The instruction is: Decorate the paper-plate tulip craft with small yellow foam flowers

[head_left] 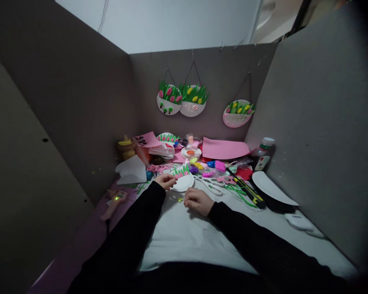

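A white paper plate (184, 184) with green paper grass and pink tulips along its upper part lies on the white-covered table. My left hand (166, 181) is at the plate's left edge, its fingers drawn together; anything between them is too small to make out. Below and right of the plate, my right hand (199, 201) is curled closed over the cloth, its fingertips hiding whatever may be in them. A small yellow-green bit (180, 200) lies between the two hands. White-handled scissors (213, 187) rest just right of the plate.
Several craft supplies crowd the back, including a pink sheet (225, 149). A yellow-black utility knife (248, 191), a bottle (263, 154) and a half plate (272, 188) are right. A pink glue gun (113, 206) lies left. Grey panels (199, 77) hold decorated hanging plates (238, 114).
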Available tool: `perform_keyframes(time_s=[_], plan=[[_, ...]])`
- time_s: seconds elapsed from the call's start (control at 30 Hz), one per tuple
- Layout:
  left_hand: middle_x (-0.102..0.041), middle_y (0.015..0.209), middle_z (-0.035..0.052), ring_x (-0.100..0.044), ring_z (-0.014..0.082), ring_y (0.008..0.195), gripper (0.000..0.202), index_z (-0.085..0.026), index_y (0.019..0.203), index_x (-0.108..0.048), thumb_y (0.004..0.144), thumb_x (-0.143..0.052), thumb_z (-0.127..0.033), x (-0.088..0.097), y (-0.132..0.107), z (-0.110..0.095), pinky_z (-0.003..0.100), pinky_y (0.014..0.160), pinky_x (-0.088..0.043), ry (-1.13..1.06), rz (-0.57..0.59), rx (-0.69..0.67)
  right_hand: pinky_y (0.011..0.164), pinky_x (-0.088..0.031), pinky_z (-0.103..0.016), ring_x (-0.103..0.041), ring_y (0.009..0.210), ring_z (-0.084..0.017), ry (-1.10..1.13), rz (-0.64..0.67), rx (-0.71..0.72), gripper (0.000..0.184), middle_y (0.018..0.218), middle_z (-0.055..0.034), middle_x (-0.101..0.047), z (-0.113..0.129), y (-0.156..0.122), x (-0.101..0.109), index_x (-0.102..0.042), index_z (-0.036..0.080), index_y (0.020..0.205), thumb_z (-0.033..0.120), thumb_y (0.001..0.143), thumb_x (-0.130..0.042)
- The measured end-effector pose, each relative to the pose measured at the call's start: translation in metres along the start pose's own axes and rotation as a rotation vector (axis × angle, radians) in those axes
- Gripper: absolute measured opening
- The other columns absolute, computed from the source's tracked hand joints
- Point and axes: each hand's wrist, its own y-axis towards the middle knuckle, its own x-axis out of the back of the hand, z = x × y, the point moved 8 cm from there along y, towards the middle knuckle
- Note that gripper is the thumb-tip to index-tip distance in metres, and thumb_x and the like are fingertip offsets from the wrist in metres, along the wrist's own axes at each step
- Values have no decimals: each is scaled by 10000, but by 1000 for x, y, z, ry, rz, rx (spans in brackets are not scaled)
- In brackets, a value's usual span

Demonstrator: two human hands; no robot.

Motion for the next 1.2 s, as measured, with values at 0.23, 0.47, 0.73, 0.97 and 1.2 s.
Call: perform_keyframes(time_s=[0.23,0.47,0.73,0.97,1.2], plan=[[-591,560,-6,-469,55,427,415,-113,745,-639,478,-747,-412,0,6,6,182,383,-350,15,27,39,634,-441,-236,-542,685,-120,-20,-11,19,45,764,-26,-570,-1,-2,-1,-666,171,722,183,733,-623],[-597,569,-7,-470,49,428,421,-114,749,-639,483,-744,-422,1,5,6,175,383,-342,15,21,43,716,-451,-272,-554,745,-136,-33,67,91,203,775,-42,-583,6,-3,-8,-653,166,785,241,850,-477],[-594,550,-11,-455,43,405,455,-112,736,-635,455,-749,-451,0,7,7,170,363,-327,13,37,44,657,-451,-240,-543,700,-119,-76,7,86,165,786,-31,-560,5,-4,-6,-667,184,841,108,778,-534],[-599,565,-9,-467,49,427,390,-121,742,-640,482,-753,-389,0,8,9,172,378,-335,18,38,62,692,-427,-247,-543,720,-130,-205,59,37,152,748,-24,-610,5,-3,-11,-631,177,879,122,792,-519],[-605,580,-11,-476,45,448,353,-129,759,-642,526,-736,-377,0,5,7,165,401,-347,29,30,55,683,-406,-259,-502,754,-155,-413,151,108,73,740,-30,-576,7,-4,-26,-628,176,753,240,727,-652]])
